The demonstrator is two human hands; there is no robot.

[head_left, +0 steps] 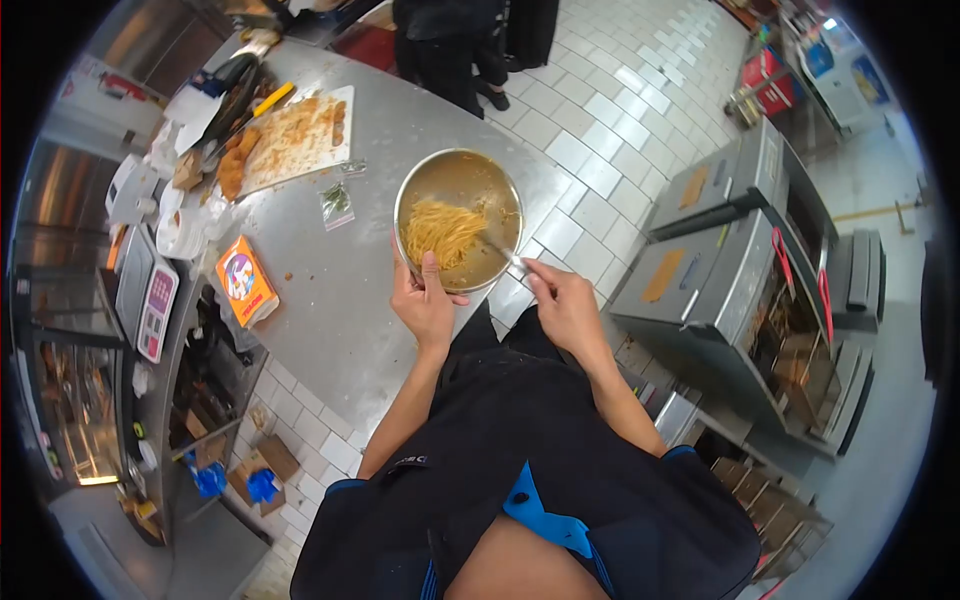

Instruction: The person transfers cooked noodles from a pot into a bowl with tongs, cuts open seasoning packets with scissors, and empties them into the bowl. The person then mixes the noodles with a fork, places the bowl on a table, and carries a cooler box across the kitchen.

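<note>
A round metal bowl (487,167) with yellow noodles (440,232) in it is at the right edge of the steel counter. My left hand (428,305) grips the bowl's near left rim, thumb on the inner side and fingers beneath. In my right hand (562,302) is the handle of a metal utensil (508,256), held in closed fingers at the bowl's near right side. The utensil's far end reaches into the noodles, where its tip is hidden.
On the steel counter (340,290) lie a stained white cutting board (300,145), a small plastic bag (337,204) and an orange box (245,280). A scale (157,300) is at left. Another person (450,45) stands beyond the counter. Steel cabinets (690,265) are at right.
</note>
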